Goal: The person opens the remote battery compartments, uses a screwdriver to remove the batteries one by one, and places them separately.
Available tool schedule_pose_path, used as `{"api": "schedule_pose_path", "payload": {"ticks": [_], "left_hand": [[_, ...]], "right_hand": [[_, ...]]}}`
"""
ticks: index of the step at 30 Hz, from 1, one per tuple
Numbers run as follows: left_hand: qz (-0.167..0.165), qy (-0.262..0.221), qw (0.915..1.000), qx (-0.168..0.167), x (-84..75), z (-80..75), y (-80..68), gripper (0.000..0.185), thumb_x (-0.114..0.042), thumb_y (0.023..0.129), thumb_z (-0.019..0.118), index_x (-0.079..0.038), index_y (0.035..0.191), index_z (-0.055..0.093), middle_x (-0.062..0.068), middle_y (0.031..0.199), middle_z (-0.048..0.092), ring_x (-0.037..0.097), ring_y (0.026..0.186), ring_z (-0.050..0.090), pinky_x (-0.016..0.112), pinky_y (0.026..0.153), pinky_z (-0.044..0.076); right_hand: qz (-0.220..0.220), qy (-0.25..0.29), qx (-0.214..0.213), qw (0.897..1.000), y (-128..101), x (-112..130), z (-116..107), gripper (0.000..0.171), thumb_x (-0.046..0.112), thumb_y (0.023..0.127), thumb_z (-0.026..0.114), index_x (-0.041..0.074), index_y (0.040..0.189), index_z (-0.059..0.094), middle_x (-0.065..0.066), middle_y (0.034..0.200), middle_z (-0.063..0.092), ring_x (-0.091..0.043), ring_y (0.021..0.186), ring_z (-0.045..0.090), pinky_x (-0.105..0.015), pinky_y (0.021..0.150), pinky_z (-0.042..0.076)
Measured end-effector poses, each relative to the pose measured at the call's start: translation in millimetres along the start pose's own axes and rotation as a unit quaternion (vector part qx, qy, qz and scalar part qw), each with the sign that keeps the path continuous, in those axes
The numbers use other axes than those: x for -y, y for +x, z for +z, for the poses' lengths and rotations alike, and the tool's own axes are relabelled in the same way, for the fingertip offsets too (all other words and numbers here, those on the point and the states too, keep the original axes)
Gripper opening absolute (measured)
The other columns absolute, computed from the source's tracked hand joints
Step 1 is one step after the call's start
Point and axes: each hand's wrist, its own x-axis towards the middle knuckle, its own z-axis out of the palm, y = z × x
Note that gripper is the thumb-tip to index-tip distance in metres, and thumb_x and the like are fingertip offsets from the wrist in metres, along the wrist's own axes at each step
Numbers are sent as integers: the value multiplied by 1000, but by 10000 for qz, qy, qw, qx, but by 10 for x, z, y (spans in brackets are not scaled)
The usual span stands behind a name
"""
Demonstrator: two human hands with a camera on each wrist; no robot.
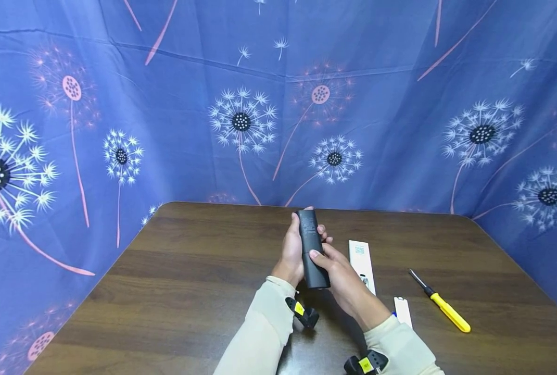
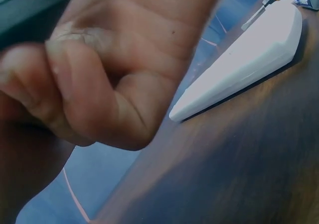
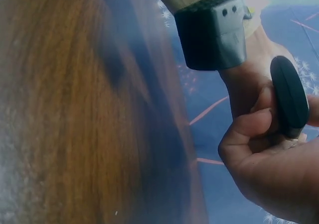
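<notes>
A black remote control, slim and long, is held up over the table with a seam across its middle and faint print on its upper part. My left hand grips it from the left, thumb along its side and fingertips showing past the right edge. From the right, my right hand holds the lower half, its thumb pressed on the surface near the seam. In the right wrist view the end of the remote shows between the curled fingers. The left wrist view has bent fingers close up, with little of the remote visible.
Right of the hands lie a white remote-like piece with a printed code, a small white cover and a yellow-handled screwdriver. A blue battery lies beyond the white piece. Blue dandelion-print cloth hangs around the brown table.
</notes>
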Motion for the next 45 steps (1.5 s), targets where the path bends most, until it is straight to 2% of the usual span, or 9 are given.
{"api": "schedule_pose_path", "payload": {"ticks": [3, 8, 14, 17, 20, 25, 29, 35, 45], "left_hand": [[-32, 95, 9999, -27, -11, 7, 3, 54, -53, 108, 18, -24, 151, 36, 3, 86, 49, 15, 81, 52, 33, 82, 51], [-131, 241, 9996, 10, 3, 23, -8, 56, -55, 107, 19, -24, 150, 35, 2, 87, 50, 15, 84, 52, 34, 86, 50], [-51, 198, 9998, -32, 23, 13, -9, 55, -55, 107, 18, -25, 150, 36, 1, 87, 51, 14, 84, 52, 32, 85, 51], [-47, 184, 9998, -109, 36, 5, -4, 54, -54, 108, 16, -24, 149, 36, 1, 86, 51, 14, 82, 53, 32, 83, 51], [-91, 141, 9998, -115, 56, 10, -6, 54, -56, 107, 18, -24, 148, 35, 1, 85, 50, 13, 80, 53, 31, 82, 52], [-194, 153, 9997, 70, 85, 24, -22, 56, -58, 106, 19, -26, 150, 30, 0, 85, 50, 12, 78, 52, 29, 80, 52], [-105, 162, 9998, 55, 88, 35, -17, 56, -58, 106, 16, -23, 146, 33, 0, 82, 49, 12, 77, 51, 28, 77, 51], [29, 37, 10000, -31, 56, 46, -5, 53, -58, 106, 17, -20, 134, 41, 0, 79, 50, 11, 73, 50, 27, 73, 50], [-101, -120, 9998, 153, 1, 59, -52, 50, -55, 107, 18, -20, 134, 40, -1, 79, 48, 11, 74, 49, 26, 74, 49]], "right_hand": [[17, 165, 61, 9998, -11, 15, -4, 44, 27, 104, 50, 7, 142, 47, -15, 124, 54, -26, 108, 55, -41, 87, 47], [-29, 394, -188, 9990, -49, 22, 21, 40, 22, 101, 48, 2, 136, 51, -13, 113, 56, -26, 98, 56, -39, 81, 46], [-165, 282, -307, 9990, -51, 0, 51, 40, 21, 101, 47, 0, 135, 50, -13, 112, 54, -24, 94, 54, -36, 78, 46], [-107, 164, -381, 9991, -37, -21, 53, 39, 21, 101, 46, 0, 134, 50, -13, 107, 54, -23, 88, 54, -33, 70, 45], [-67, 118, -461, 9988, -19, -39, 45, 41, 29, 105, 44, -1, 131, 50, -12, 103, 54, -22, 83, 54, -31, 64, 44], [-186, 100, -429, 9989, 1, -64, 7, 56, 47, 107, 41, -4, 127, 54, -11, 103, 58, -22, 89, 57, -31, 72, 50], [-313, 81, -361, 9988, 4, -68, 4, 51, 39, 107, 45, -7, 124, 56, -10, 98, 61, -21, 88, 58, -31, 74, 51], [-355, 301, -335, 9984, -1, -61, 54, 43, 28, 106, 51, -5, 132, 52, -10, 103, 61, -20, 91, 59, -31, 78, 51], [-249, 327, 142, 9991, -74, -43, 38, 44, 23, 104, 52, -2, 140, 44, -12, 107, 61, -22, 94, 61, -35, 83, 51]]}}
